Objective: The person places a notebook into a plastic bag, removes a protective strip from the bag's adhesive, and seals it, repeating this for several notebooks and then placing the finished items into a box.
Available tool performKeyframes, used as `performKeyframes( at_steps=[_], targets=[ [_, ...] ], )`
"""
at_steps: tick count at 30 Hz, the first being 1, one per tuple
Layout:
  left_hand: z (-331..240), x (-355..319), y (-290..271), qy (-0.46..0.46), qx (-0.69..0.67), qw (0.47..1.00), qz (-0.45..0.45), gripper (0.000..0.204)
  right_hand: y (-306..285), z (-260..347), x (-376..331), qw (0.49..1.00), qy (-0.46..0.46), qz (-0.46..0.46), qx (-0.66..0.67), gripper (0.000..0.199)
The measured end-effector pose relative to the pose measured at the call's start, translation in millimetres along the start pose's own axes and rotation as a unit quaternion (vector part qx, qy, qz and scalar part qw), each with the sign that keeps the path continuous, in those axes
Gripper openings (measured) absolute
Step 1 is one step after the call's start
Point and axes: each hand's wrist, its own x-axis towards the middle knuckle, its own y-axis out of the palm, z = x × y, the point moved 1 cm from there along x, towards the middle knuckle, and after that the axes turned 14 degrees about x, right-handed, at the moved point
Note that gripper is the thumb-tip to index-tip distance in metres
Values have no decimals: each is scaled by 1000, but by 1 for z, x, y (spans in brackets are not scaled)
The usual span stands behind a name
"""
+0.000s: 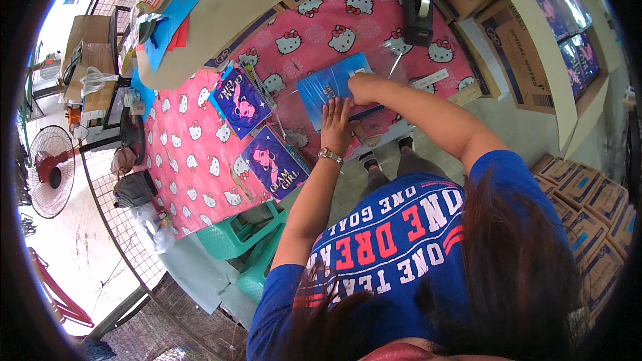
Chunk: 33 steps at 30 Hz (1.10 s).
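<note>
A blue spiral notebook [311, 93] lies on the pink patterned tablecloth, with transparent plastic [388, 60] spreading out past its right side. My left hand [336, 117] rests on the notebook's near part, fingers stretched out flat; a watch circles that wrist. At the notebook's right edge my right hand [364, 88] is closed, its fingertips bent down out of sight, so what they grip is hidden. Left of the notebook lie purple illustrated spiral notebooks, one stack [241, 103] farther off and another [274, 164] nearer me.
A black tape dispenser [418, 10] stands at the table's far right. Beyond it, an open carton [518, 53] holds more notebooks. Stacked cartons [588, 207] fill the lower right. Green plastic stools [234, 234] sit by the near table edge. At far left is a fan [52, 170].
</note>
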Motion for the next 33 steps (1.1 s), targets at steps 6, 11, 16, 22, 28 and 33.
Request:
performKeyframes(
  at_steps=[6,11,16,22,28,33],
  targets=[
    [5,-29,-18,-30,80,996,13,72,-52,-18,-7,996,-25,-83,-38,52],
    [-30,23,-9,-2,48,998,31,80,-46,-24,25,993,-1,-115,9,73],
    [19,-43,-62,-91,-56,984,-146,80,-89,29,-2,956,-26,67,283,83],
    [32,-51,-60,-295,-406,841,-203,53,-38,66,-40,781,-223,-31,582,89],
    [50,-37,-118,-288,-540,773,-168,74,-7,59,-119,877,-212,-133,410,90],
    [67,-21,-116,-192,-677,710,-13,79,5,20,-140,891,-163,-135,403,59]
  ],
)
